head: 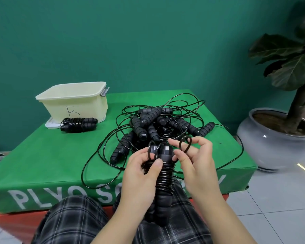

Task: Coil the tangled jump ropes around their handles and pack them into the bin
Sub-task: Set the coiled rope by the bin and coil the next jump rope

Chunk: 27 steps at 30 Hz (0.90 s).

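**Over the lap, tucking the last loop of a wound rope**

Over the lap, at about six o'clock from the green mat point(48, 161), a pair of black handles point(163, 201) stood upright and side by side, with the cord point(165, 175) wound round their upper half in close turns. The left hand point(141, 175) gripped that bundle, fingers curled round it and the thumb pressed on the top turns. The right hand point(197, 161) was half open, its fingertips pinching a small end loop point(184, 144) just at one o'clock from the handle tops.

To finish well, the thumb probably had to stay on the top turns so the springy cord could not unwind, while the loop went over a handle head or under a turn, snug and without a kink.

At twelve o'clock the tangled pile point(158, 124) of handles and loose cord lay on the mat. Well off at ten o'clock stood the cream bin point(95, 103), and a finished bundle point(78, 124) lay outside it, touching or just short of its front wall; I could not tell which. So packing looked hardly begun.
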Available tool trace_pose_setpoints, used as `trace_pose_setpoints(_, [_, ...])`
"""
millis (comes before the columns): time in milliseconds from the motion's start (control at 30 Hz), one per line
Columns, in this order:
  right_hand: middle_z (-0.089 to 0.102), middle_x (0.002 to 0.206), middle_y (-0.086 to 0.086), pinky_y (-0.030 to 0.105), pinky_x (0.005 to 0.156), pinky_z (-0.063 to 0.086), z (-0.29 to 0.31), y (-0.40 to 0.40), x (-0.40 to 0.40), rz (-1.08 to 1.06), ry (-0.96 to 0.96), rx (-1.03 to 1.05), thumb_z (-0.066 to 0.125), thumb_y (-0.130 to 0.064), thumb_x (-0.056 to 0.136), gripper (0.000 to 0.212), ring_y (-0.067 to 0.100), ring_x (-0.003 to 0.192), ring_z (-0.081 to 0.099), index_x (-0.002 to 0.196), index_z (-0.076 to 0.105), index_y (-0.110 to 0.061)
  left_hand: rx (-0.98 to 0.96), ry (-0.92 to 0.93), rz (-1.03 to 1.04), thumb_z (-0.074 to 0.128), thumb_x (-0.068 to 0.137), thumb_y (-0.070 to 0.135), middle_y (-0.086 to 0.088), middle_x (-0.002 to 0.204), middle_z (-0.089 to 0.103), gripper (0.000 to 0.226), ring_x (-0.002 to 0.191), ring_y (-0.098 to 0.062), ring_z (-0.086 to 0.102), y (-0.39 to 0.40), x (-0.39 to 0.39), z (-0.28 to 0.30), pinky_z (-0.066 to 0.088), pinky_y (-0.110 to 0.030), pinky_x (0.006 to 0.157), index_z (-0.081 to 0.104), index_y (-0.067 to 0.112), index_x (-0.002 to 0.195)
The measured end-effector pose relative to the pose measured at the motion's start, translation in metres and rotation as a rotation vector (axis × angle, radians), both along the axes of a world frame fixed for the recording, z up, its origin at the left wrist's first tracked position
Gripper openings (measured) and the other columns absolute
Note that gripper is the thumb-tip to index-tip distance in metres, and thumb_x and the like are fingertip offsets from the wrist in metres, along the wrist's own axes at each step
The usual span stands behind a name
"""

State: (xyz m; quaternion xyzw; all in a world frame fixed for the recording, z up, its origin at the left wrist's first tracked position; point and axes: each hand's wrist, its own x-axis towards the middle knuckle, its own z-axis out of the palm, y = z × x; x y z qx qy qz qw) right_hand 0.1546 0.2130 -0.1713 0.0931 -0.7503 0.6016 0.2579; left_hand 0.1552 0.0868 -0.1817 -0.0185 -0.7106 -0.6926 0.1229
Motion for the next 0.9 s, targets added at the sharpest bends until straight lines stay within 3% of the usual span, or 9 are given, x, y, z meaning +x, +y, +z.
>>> trace_pose_setpoints(133, [0.064, 0.107, -0.015, 0.007, 0.079, 0.044, -0.007, -0.002, -0.004, -0.102, 0.113, 0.153, 0.057, -0.01, 0.094, 0.032, -0.006, 0.086, 0.057, 0.114, 0.051, -0.034, -0.019, 0.007, -0.011, 0.063, 0.069, 0.033, 0.012, 0.118, 0.059, 0.018, 0.113, -0.006, 0.056, 0.003, 0.002, 0.002, 0.043, -0.037, 0.103, 0.065, 0.028, 0.086])
trace_pose_setpoints(200, [0.056, 0.102, -0.006, 0.001, 0.083, 0.037, -0.01, -0.002, -0.006, -0.186, 0.233, 0.278, 0.053, -0.018, 0.092, 0.043, -0.014, 0.093, 0.048, 0.135, 0.05, -0.011, -0.022, 0.018, -0.007, 0.063, 0.069, 0.032, 0.012, 0.117, 0.059, 0.017, 0.113, -0.004, 0.055, 0.004, 0.003, 0.002, 0.043, -0.035, 0.103, 0.065, 0.029, 0.085])
trace_pose_setpoints(267, [0.048, 0.095, -0.005, -0.001, 0.081, 0.034, -0.012, -0.002, -0.006, -0.188, 0.28, 0.322, 0.049, -0.02, 0.09, 0.053, -0.015, 0.092, 0.042, 0.14, 0.038, -0.004, -0.018, 0.026, -0.001, 0.063, 0.069, 0.031, 0.012, 0.116, 0.059, 0.016, 0.112, -0.005, 0.056, 0.004, 0.003, 0.002, 0.043, -0.034, 0.103, 0.064, 0.029, 0.085])
trace_pose_setpoints(367, [0.043, 0.088, -0.022, 0.0, 0.076, 0.034, -0.009, -0.001, -0.005, -0.167, 0.294, 0.316, 0.049, -0.024, 0.091, 0.054, -0.014, 0.084, 0.044, 0.141, 0.033, -0.011, -0.006, 0.026, -0.02, 0.067, 0.075, 0.026, 0.011, 0.116, 0.059, 0.011, 0.112, -0.005, 0.056, 0.004, 0.003, 0.001, 0.043, -0.034, 0.102, 0.065, 0.028, 0.086])
trace_pose_setpoints(467, [0.057, 0.082, -0.026, 0.001, 0.075, 0.038, -0.008, -0.001, 0.0, -0.153, 0.229, 0.248, 0.056, -0.024, 0.091, 0.062, -0.013, 0.081, 0.053, 0.146, 0.029, -0.027, 0.006, 0.022, -0.035, 0.068, 0.081, 0.02, 0.008, 0.118, 0.061, 0.011, 0.112, -0.007, 0.057, 0.003, 0.002, -0.001, 0.044, -0.037, 0.103, 0.066, 0.025, 0.09])
trace_pose_setpoints(567, [0.064, 0.091, -0.032, 0.002, 0.078, 0.042, -0.006, -0.002, 0.002, -0.138, 0.174, 0.193, 0.056, -0.036, 0.087, 0.047, -0.011, 0.087, 0.06, 0.132, 0.045, -0.042, 0.016, 0.019, -0.032, 0.067, 0.079, 0.023, 0.006, 0.118, 0.062, 0.012, 0.112, -0.009, 0.058, 0.003, 0.002, -0.001, 0.044, -0.039, 0.102, 0.068, 0.027, 0.091])
trace_pose_setpoints(667, [0.062, 0.093, -0.029, 0.005, 0.078, 0.043, -0.004, -0.005, 0.005, -0.186, 0.238, 0.188, 0.06, -0.032, 0.083, 0.033, -0.009, 0.091, 0.06, 0.116, 0.064, -0.034, 0.015, 0.03, -0.021, 0.068, 0.079, 0.021, 0.007, 0.116, 0.063, 0.016, 0.112, -0.01, 0.058, 0.003, 0.002, -0.002, 0.044, -0.039, 0.102, 0.069, 0.035, 0.087])
trace_pose_setpoints(800, [0.062, 0.088, -0.02, 0.005, 0.065, 0.04, 0.0, -0.007, 0.006, -0.185, 0.162, 0.108, 0.074, -0.019, 0.072, 0.03, -0.004, 0.08, 0.058, 0.102, 0.073, -0.024, 0.018, 0.026, 0.019, 0.067, 0.084, 0.017, 0.006, 0.118, 0.062, 0.014, 0.114, -0.012, 0.057, 0.001, 0.001, -0.005, 0.043, -0.042, 0.103, 0.067, 0.031, 0.089])
trace_pose_setpoints(900, [0.058, 0.085, -0.017, 0.005, 0.065, 0.04, 0.001, -0.008, 0.006, -0.235, 0.128, 0.194, 0.082, -0.007, 0.07, 0.028, -0.005, 0.079, 0.054, 0.096, 0.077, -0.015, -0.007, 0.042, 0.036, 0.067, 0.085, 0.012, 0.01, 0.117, 0.058, 0.017, 0.114, -0.009, 0.055, 0.005, 0.003, -0.003, 0.042, -0.037, 0.103, 0.065, 0.028, 0.088])
